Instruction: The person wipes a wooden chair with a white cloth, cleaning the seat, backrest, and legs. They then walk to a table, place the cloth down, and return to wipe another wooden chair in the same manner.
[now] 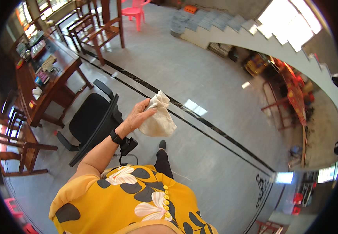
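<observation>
My left hand [139, 115] is raised in front of my body and grips a crumpled off-white cloth [158, 117]. The cloth hangs down from between thumb and fingers, above the grey floor. Around the left wrist sits a black band [115, 136], with a black box-shaped device [129, 146] close beneath it. A black swivel chair [90, 117] with armrests stands to the left of this hand, the nearest piece of furniture. My right hand is out of view.
A dark wooden table [65, 68] at left holds glasses, a cloth and small packets. Wooden armchairs [107, 29] stand beyond it, another wooden chair [25, 146] nearer. A pink plastic chair [134, 13] is farther ahead. Stairs [215, 26] curve along the right, above a red-covered table [294, 96].
</observation>
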The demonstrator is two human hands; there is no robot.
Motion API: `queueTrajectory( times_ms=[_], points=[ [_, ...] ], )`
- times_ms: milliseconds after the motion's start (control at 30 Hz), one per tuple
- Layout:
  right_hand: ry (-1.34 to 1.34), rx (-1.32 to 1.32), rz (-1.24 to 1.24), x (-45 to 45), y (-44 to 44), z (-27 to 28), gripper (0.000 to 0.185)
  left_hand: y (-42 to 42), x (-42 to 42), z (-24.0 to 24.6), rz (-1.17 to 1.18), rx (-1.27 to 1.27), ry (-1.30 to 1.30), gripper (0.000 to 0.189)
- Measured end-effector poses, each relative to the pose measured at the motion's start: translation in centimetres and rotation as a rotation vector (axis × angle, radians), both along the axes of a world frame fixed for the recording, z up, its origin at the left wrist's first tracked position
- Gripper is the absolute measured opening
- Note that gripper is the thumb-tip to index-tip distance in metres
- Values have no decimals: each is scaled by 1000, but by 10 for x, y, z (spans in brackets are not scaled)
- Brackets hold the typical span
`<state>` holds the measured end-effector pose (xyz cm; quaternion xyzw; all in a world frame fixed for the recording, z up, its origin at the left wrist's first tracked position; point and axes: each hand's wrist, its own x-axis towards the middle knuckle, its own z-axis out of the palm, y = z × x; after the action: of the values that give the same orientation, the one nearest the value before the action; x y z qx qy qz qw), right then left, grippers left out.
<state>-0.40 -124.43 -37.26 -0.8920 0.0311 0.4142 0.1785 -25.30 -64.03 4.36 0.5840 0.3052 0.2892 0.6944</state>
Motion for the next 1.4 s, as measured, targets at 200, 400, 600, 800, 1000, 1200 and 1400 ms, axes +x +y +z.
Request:
queueTrajectory(
  times_ms=[200,400,600,800,1000,1200,1400],
  points=[
    [-72,255,-54,154,258,68,36,101,-2,15,419,114,54,25],
    [-78,487,208,259,514,111,34,186,-32,21,794,8,-239,26],
    [-10,523,455,291,699,130,39,271,-25,-26,886,-115,-238,27],
    [-87,198,820,307,785,160,50,403,-21,-34,885,-164,-370,24],
    [29,212,662,337,852,122,54,486,-29,-27,818,-64,-253,26],
    [3,57,849,316,975,114,59,540,-52,-38,868,-108,-102,30],
    [-40,122,907,287,1141,86,54,623,-51,-38,967,-181,-109,25]
  ],
)
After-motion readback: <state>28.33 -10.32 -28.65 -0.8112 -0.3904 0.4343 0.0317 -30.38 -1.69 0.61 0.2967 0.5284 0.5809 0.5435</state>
